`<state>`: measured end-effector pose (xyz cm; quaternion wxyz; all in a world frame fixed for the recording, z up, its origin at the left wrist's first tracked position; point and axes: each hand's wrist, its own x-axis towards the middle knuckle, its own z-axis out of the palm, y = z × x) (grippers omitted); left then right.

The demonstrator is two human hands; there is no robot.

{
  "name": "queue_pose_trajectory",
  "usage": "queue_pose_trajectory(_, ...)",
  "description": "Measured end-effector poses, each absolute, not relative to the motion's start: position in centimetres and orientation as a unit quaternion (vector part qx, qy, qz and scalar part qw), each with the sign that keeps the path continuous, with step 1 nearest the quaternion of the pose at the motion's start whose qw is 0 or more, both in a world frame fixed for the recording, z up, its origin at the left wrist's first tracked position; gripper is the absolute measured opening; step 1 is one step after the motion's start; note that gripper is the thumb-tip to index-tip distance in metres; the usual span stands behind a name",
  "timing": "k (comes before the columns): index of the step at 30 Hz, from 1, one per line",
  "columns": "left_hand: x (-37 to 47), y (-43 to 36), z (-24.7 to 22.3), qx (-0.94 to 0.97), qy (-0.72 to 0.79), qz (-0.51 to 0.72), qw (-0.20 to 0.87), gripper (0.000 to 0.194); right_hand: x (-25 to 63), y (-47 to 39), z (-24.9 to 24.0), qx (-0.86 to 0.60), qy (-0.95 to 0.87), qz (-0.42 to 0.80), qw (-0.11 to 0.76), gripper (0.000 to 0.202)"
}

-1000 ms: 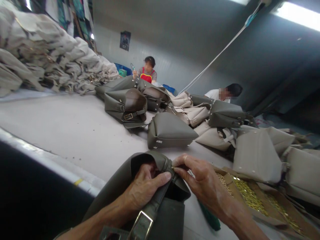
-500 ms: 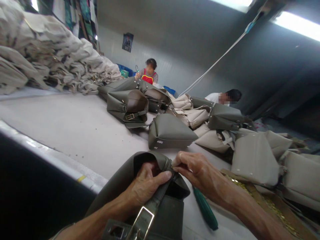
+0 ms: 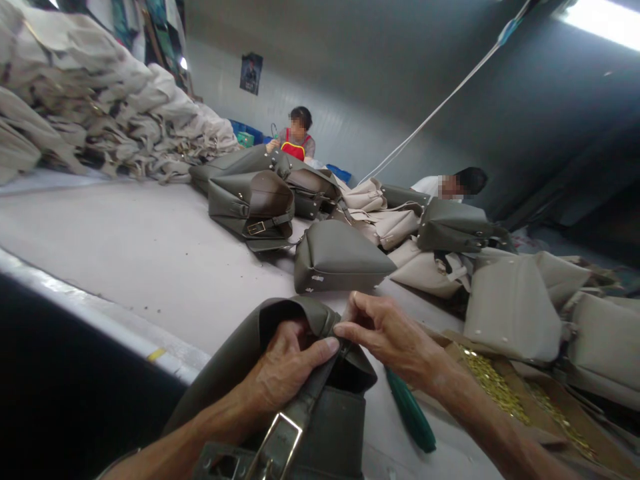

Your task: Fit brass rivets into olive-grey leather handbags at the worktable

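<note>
A dark olive-grey handbag (image 3: 345,417) lies in front of me with its mouth gaping. My left hand (image 3: 287,363) reaches partly into the opening, its thumb on the outside pressing the strap at the bag's side. Some of its fingers are hidden inside. Close by, my right hand (image 3: 383,330) pinches at the top of that strap joint; what sits between the fingertips is too small to make out. A gold-coloured buckle (image 3: 277,443) hangs on the strap below my left hand. Under my right forearm lies a tool with a green handle (image 3: 411,410).
Gold-coloured metal pieces (image 3: 493,387) fill an open carton at the right. Grey handbags (image 3: 340,257) and beige handbags (image 3: 515,307) cover the table's far side. A pile of beige bags (image 3: 115,100) rises at left. Two people (image 3: 295,143) are beyond the table.
My right fingers have shifted slightly at the strap joint, and the thumb has come closer to the left thumb. The view has tilted a little, showing more of the gold pieces.
</note>
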<state>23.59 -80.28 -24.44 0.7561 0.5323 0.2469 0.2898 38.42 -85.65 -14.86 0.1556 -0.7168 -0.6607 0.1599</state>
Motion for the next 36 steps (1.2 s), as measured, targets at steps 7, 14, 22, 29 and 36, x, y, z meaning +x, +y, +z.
queue_pose_trajectory(7,23.9,-79.8,-24.2,0.537,0.197,0.293,0.766,0.041,38.1,-86.3,-16.4,-0.649,-0.712,0.068,0.259,0.012)
queue_pose_trajectory(14,24.1,-79.7,-24.4,0.537,0.193,0.305,0.762,0.039,36.7,-86.3,-17.8,-0.708,-0.622,0.048,0.332,0.027)
queue_pose_trajectory(22,24.0,-79.7,-24.5,0.553,0.218,0.307,0.743,0.038,37.0,-86.3,-17.7,-0.669,-0.678,0.010,0.304,0.021)
queue_pose_trajectory(29,23.9,-79.6,-24.4,0.562,0.255,0.292,0.730,0.047,37.2,-86.2,-18.0,-0.684,-0.653,0.036,0.323,0.025)
queue_pose_trajectory(36,24.0,-79.6,-24.2,0.538,0.192,0.299,0.765,0.040,38.9,-87.3,-16.1,-0.649,-0.695,0.125,0.282,0.018)
